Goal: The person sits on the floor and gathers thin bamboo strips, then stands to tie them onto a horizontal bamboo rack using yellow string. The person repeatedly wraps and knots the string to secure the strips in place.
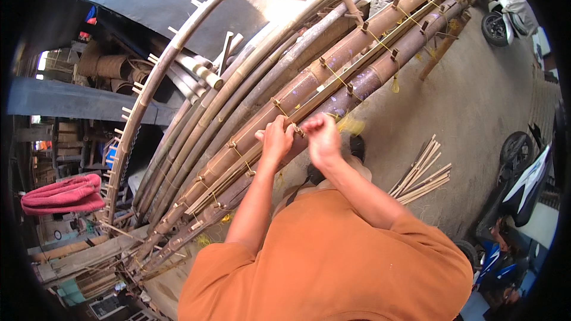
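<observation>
Two thick brown bamboo poles (309,86) run diagonally side by side, with thin split strips (333,86) between them. Short wooden pegs (350,89) stand along both, linked by yellow cord (239,156). Over the strips, my left hand (277,141) is closed, fingertips pinched beside a peg; what they hold is hidden. Just right of it, my right hand (324,141) curls its fingers at the nearer pole. A blurred tuft of yellow cord (352,125) hangs beside that hand and seems to run from its grip.
Long bent bamboo poles (238,92) lie beyond, below a curved pole with pegs (144,96). Loose sticks (422,172) lie on the concrete floor to the right. Motorbikes (523,172) stand at the right edge. A red cloth (62,195) hangs at the left.
</observation>
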### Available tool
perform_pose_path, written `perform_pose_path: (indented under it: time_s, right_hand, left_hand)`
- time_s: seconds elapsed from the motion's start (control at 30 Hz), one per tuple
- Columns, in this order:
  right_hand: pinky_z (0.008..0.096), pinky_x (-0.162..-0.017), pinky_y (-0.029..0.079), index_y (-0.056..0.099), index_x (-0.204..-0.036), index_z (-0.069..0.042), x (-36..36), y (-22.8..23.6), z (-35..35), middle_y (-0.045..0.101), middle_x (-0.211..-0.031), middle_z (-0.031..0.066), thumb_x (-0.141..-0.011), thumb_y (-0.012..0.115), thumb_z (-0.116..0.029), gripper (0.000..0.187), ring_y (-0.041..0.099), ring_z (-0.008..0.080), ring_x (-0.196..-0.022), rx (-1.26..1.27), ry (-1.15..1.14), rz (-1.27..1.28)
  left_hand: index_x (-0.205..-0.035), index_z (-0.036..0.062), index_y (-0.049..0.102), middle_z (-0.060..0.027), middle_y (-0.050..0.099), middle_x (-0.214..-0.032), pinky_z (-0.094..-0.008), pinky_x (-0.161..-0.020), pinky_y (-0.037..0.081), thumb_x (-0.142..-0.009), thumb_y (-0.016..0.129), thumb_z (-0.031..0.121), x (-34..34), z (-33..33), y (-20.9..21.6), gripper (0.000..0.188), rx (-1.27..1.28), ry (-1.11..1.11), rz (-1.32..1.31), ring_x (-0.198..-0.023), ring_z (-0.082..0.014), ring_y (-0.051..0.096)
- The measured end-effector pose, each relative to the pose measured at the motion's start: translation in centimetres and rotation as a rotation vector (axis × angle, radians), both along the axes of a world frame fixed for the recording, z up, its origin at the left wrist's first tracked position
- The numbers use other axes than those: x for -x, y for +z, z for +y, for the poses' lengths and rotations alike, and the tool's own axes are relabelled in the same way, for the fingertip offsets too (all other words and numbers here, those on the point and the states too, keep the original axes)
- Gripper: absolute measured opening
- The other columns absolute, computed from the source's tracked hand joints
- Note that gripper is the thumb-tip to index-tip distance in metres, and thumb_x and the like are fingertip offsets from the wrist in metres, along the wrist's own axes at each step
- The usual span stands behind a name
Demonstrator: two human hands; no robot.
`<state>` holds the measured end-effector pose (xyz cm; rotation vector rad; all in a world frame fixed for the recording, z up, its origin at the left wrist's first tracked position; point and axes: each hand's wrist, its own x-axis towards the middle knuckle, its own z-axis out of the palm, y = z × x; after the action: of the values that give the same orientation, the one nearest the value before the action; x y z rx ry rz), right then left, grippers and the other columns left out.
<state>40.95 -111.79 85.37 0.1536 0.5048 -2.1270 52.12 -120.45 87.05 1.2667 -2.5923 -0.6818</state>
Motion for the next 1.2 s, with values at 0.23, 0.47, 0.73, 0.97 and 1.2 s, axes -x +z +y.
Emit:
perform_pose_path:
  time_s: [0.23, 0.47, 0.73, 0.97, 1.2]
  right_hand:
    - [0.0467, -0.088, 0.048, 0.07, -0.089, -0.003, 3.4, 7.6, -12.5, 0.066, -0.099, 0.0269, -0.1, 0.034, -0.049, 0.059, 0.064, 0.0394, -0.099, -0.746, 0.42, 2.284]
    - [0.0444, -0.079, 0.049, 0.064, -0.081, 0.004, 3.6, 10.0, -7.8, 0.069, -0.091, 0.021, -0.097, 0.048, -0.038, 0.047, 0.064, 0.0359, -0.087, 0.011, 0.881, 1.292]
    - [0.0498, -0.06, 0.042, 0.053, -0.063, 0.002, 2.6, 2.9, 2.8, 0.054, -0.063, 0.0246, -0.096, 0.052, -0.032, 0.047, 0.053, 0.0438, -0.06, -0.227, 1.046, 1.658]
    - [0.0518, -0.072, 0.048, 0.056, -0.056, -0.002, 0.5, 1.5, 4.5, 0.058, -0.061, 0.0214, -0.087, 0.057, -0.023, 0.038, 0.061, 0.0402, -0.067, -0.163, 0.659, 1.944]
    - [0.0448, -0.083, 0.047, 0.062, -0.101, -0.004, -9.1, 1.2, 6.1, 0.064, -0.105, 0.0171, -0.082, 0.063, -0.017, 0.023, 0.06, 0.0343, -0.096, -0.475, 0.57, 2.005]
  left_hand:
    - [-0.098, 0.0038, 0.069, -0.0197, 0.069, -0.096, -0.0432, -0.086, 0.042, -0.095, 0.054, 0.024, 1.8, 0.4, 1.3, 0.026, -0.069, 0.116, 0.122, -0.098, -0.0343, 0.064]
    - [-0.1, 0.0122, 0.071, -0.0127, 0.071, -0.094, -0.0422, -0.085, 0.035, -0.098, 0.05, 0.027, -0.4, -1.2, -1.8, 0.025, -0.168, 0.185, 0.157, -0.099, -0.0306, 0.064]
    - [-0.093, 0.0028, 0.067, 0.0002, 0.059, -0.068, -0.0238, -0.059, 0.042, -0.1, 0.05, 0.016, 5.2, -6.3, 3.3, 0.023, -0.424, 0.187, 0.813, -0.063, -0.0075, 0.054]
    - [-0.1, 0.002, 0.065, -0.0259, 0.066, -0.096, -0.0554, -0.08, 0.048, -0.097, 0.047, 0.028, 4.1, -14.8, -4.2, 0.032, 0.053, 0.262, 0.175, -0.09, -0.048, 0.062]
    - [-0.114, 0.0006, 0.061, -0.0267, 0.066, -0.106, -0.049, -0.087, 0.049, -0.096, 0.051, 0.029, -10.8, -11.1, 3.9, 0.035, 0.071, 0.171, 0.097, -0.102, -0.043, 0.062]
